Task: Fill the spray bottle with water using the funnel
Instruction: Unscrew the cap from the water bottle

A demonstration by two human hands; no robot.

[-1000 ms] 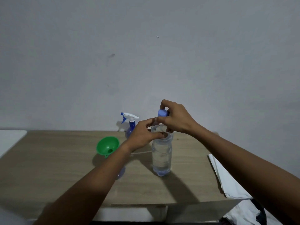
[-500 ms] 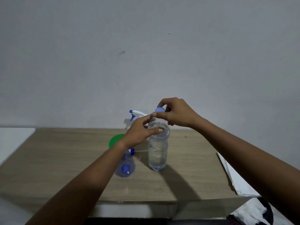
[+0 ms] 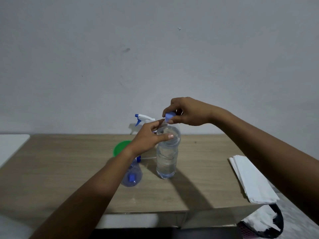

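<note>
Pinching blue cap [image 3: 170, 116] above clear water bottle [image 3: 166, 159] with right hand [image 3: 188, 112]; gripping neck with left hand [image 3: 148, 138].
Green funnel [image 3: 120, 147] left of it, half hidden.

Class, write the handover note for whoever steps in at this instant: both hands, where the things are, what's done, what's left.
Left hand grips the water bottle near its top; the bottle stands upright on the table.
Right hand pinches the blue cap just above the open mouth.
The green funnel and the clear spray bottle sit by the left forearm; the spray head shows behind the left hand.
Done: cap off.
Left: funnel into spray bottle, pour water.
</note>
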